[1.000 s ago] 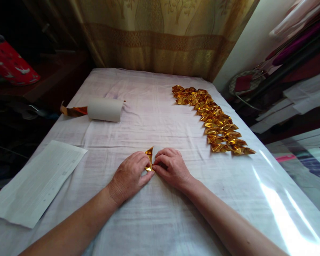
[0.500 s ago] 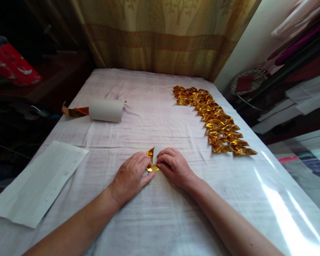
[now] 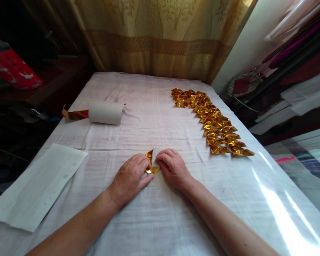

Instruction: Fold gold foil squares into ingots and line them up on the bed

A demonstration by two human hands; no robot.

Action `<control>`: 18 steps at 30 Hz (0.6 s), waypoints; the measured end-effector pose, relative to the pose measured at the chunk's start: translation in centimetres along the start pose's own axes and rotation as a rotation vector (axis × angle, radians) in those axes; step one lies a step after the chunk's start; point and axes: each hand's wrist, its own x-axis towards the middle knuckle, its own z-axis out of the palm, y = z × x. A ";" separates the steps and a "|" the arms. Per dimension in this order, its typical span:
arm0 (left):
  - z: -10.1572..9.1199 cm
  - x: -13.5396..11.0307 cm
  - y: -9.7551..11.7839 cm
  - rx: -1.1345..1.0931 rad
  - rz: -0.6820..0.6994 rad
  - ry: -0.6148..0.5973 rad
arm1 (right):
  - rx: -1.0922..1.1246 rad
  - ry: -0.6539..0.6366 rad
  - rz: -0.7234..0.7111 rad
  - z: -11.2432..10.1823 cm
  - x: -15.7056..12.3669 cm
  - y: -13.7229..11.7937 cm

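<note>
A small piece of gold foil paper, gold on one side and white on the other, lies partly folded on the white cloth in front of me. My left hand pinches its left side with curled fingers. My right hand presses and pinches its right side, fingers bent. A long row of several finished gold foil folds runs along the right half of the cloth, well beyond my right hand.
A white roll with a gold foil tail lies at the back left. A white lined sheet hangs over the left edge. A patterned curtain closes the far end. Clear plastic film covers the near right corner.
My fingers have shifted slightly on the foil piece, and a little more of its gold lower edge shows. The view has tipped down a bit.
</note>
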 end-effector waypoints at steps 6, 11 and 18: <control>-0.6 0.3 -0.7 -0.050 0.056 -0.033 | -0.130 0.168 0.060 -0.2 -0.2 1.4; -1.5 0.6 -1.5 -0.060 0.167 -0.086 | -0.117 0.083 0.086 -0.6 -0.2 1.6; -2.2 0.8 -2.7 -0.008 0.260 -0.079 | 0.015 0.079 0.099 -1.2 -0.6 1.8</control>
